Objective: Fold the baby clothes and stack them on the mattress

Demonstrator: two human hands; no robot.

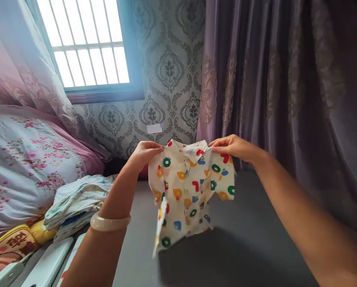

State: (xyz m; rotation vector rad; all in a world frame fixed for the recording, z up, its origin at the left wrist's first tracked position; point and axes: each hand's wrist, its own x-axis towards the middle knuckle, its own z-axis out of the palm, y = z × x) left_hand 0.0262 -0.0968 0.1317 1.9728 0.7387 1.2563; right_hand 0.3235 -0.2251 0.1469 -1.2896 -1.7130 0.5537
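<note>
Left hand (pixel 145 153) and right hand (pixel 232 146), each pinching one shoulder of a short-sleeved printed shirt (pixel 188 193); the shirt spread between them, hanging over a grey surface (pixel 256 223); pale bangle (pixel 110 223) on the left forearm (pixel 102 253); folded clothes (pixel 75 196) beside floral bedding (pixel 44 155); patterned wall (pixel 170 71) and purple curtain (pixel 253 87) behind.

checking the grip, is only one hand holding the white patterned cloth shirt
No, the left hand and the right hand both pinch the shirt.
</note>
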